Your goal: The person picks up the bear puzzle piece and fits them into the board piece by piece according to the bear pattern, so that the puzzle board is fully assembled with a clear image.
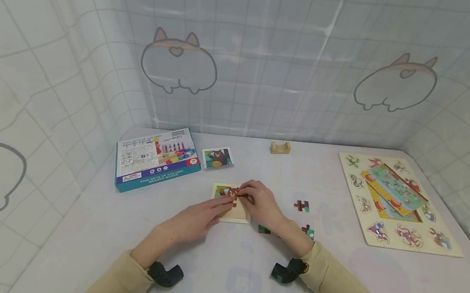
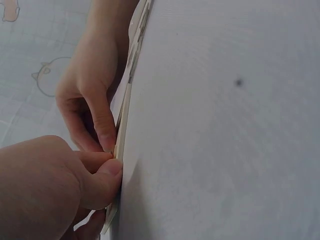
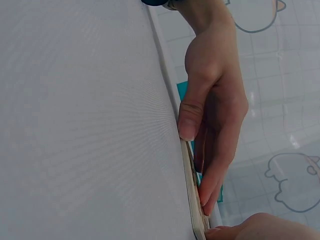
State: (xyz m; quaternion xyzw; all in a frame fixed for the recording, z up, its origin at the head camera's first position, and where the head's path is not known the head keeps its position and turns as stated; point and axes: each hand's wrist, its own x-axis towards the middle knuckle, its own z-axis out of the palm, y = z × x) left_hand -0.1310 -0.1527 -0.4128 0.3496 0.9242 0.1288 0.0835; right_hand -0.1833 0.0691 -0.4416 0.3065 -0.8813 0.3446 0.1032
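A small wooden puzzle board (image 1: pixel 235 214), partly filled with bear-picture pieces (image 1: pixel 222 191), lies on the table under both hands. My left hand (image 1: pixel 194 219) reaches in from the left, its fingers extended over the board and touching the pieces. In the right wrist view, the left thumb (image 3: pixel 188 128) rests at the board's edge. My right hand (image 1: pixel 261 204) bends over the board from the right, curled fingertips and thumb pinching at a brown jigsaw piece (image 1: pixel 235 199) mostly covered by the fingers. Both hands' fingertips meet closely in the left wrist view.
Loose jigsaw pieces (image 1: pixel 302 206) lie right of the board, some partly behind my right forearm. A bear picture card (image 1: pixel 217 157) and a beaded-boxes carton (image 1: pixel 157 159) stand back left. A small wooden holder (image 1: pixel 280 148) sits behind; a large animal puzzle board (image 1: pixel 359 220) lies right.
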